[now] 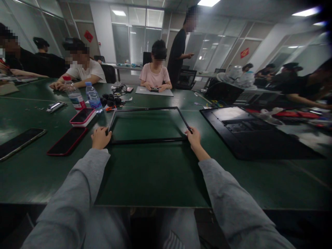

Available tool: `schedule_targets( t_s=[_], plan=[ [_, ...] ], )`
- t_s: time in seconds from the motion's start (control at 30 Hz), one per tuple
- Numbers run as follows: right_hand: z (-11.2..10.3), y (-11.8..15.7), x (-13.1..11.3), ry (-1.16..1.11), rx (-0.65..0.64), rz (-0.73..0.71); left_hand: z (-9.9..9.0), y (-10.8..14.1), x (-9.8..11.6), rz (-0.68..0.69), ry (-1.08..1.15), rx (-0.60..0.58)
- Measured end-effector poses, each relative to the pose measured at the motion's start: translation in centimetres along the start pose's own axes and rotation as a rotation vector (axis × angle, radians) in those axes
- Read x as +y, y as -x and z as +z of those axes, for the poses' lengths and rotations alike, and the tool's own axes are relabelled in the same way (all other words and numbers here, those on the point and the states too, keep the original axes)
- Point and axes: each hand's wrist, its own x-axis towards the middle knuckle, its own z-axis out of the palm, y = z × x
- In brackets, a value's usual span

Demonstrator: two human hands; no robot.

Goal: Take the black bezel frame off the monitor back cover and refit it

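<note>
A thin black rectangular frame (150,140) is held just over the green table (155,173), whose surface shows through its opening. My left hand (101,138) grips the frame's left side near the lower corner, fingers closed round it. At the right side, my right hand (194,137) pinches the frame near its other lower corner. To the right lies a large dark panel (259,138) with a recessed section.
Left of the frame are a red-edged phone (67,141), a pink-rimmed phone (83,117) on a white box, another phone (20,142) and two bottles (93,98). Black cables (112,100) lie behind. A person (155,74) sits across the table.
</note>
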Motion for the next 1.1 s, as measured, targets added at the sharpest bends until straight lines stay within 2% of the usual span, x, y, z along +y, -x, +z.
schedule_targets(
  t_s=[0.07,0.17,0.33,0.6,1.0,1.1],
  plan=[
    [0.0,0.1,-0.2,0.006,-0.001,0.005,-0.1,0.1,0.3,0.02,0.038,0.023],
    [-0.1,0.1,-0.3,0.007,0.015,0.01,0.1,0.5,0.9,0.119,0.091,0.02],
    [-0.4,-0.2,-0.1,-0.024,0.032,0.045,0.6,1.3,2.0,0.298,0.103,-0.083],
    [-0.4,-0.2,-0.1,-0.063,0.039,0.121,-0.3,1.8,2.4,0.409,0.076,-0.221],
    [-1.3,0.5,-3.3,-0.208,-0.115,0.131,0.5,1.0,1.8,0.277,0.16,-0.113],
    [-2.0,0.3,-3.3,-0.208,-0.097,0.102,0.6,0.9,1.6,0.249,0.224,-0.094]
  ],
)
